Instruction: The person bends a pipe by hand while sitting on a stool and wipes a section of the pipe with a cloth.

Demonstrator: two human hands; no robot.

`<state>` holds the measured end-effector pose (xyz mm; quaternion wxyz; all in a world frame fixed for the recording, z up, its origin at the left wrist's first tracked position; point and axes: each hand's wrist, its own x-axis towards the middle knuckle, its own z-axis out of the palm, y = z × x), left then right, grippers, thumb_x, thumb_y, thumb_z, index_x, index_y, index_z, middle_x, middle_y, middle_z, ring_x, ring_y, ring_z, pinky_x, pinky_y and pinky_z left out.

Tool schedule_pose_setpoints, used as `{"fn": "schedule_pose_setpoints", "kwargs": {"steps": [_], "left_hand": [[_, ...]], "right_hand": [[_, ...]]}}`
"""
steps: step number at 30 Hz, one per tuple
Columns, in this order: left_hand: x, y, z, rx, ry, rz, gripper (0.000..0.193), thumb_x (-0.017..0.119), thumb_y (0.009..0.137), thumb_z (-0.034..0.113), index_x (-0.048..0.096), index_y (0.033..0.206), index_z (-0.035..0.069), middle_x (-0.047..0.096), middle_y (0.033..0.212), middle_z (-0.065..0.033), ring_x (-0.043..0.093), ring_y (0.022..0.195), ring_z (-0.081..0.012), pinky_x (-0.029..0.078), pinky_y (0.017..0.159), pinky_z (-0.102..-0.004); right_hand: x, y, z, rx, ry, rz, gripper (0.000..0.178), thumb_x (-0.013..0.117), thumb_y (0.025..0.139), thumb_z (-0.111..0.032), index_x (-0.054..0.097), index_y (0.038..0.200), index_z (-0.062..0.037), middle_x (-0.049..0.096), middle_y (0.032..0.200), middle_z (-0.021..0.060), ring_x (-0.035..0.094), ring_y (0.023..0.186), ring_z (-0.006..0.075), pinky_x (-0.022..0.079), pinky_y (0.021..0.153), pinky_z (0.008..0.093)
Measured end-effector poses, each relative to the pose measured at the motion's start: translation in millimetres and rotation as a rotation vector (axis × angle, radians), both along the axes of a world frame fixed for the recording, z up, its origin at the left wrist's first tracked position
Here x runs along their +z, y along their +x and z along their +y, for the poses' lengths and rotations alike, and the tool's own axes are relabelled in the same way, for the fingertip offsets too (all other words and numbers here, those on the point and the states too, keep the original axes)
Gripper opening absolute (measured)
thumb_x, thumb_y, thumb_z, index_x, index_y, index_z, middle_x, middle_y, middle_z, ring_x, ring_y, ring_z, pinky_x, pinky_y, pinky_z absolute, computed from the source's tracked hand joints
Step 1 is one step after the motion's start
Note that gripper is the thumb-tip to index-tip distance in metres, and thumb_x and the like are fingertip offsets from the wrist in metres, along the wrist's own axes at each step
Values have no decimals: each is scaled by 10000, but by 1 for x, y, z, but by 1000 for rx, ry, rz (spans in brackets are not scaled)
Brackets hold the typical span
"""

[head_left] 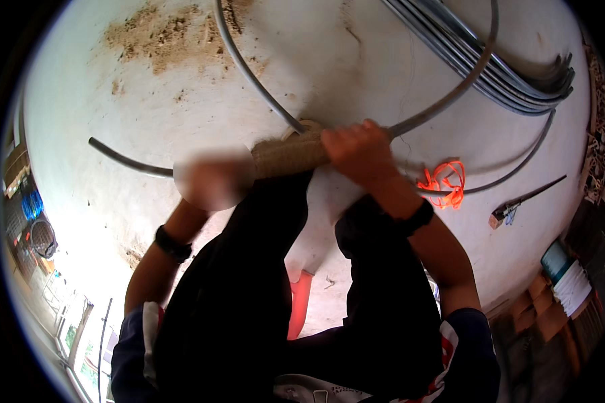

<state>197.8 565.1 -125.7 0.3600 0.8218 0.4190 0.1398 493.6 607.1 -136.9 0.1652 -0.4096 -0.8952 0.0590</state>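
Observation:
Gripped by my right hand (359, 153), whose fingers are closed, is a grey bendable pipe (444, 101) that curves up to the far right. My left hand (214, 180) is closed round the grey pipe's other stretch, which sticks out to its left and ends free; blur covers these fingers. Between both hands lies a brown, rounded, roll-like piece (290, 154), just beyond my left knee; its kind is unclear. Behind it shows part of a pale ring (308, 126). Another length of grey pipe (249, 74) runs down from the top edge to the brown piece.
Several bundled grey pipes (470, 60) lie at the far right. Nearer are a tangle of orange cord (445, 185) and a long dark tool (528, 201). Loose brown dirt (165, 37) covers floor at the far left. A red curved object (300, 305) stands between my legs.

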Motion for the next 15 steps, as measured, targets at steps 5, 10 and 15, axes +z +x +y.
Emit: {"fn": "schedule_pose_setpoints", "kwargs": {"steps": [5, 10, 15], "left_hand": [[-3, 14, -11, 286, -189, -47, 231, 643, 816, 151, 648, 1033, 71, 674, 882, -47, 650, 766, -179, 507, 659, -291], [38, 63, 22, 194, -186, 541, 400, 695, 803, 202, 576, 1164, 79, 619, 1146, -107, 603, 1019, -259, 496, 793, -323], [8, -31, -23, -13, 23, 282, 294, 696, 725, 142, 637, 992, 33, 663, 884, -87, 646, 743, -220, 521, 647, -320]], "right_hand": [[-10, -14, -9, -58, -66, 180, 110, 576, 671, -107, 482, 627, -143, 466, 544, 20, 520, 526, 182, 387, 511, 336], [7, -53, 0, 28, -12, 122, 116, 595, 666, -109, 493, 618, -135, 469, 544, 35, 511, 502, 202, 382, 471, 355], [-3, -21, 11, 122, -13, 230, 136, 616, 645, -111, 489, 601, -129, 454, 525, 34, 495, 463, 205, 386, 472, 354]]}}
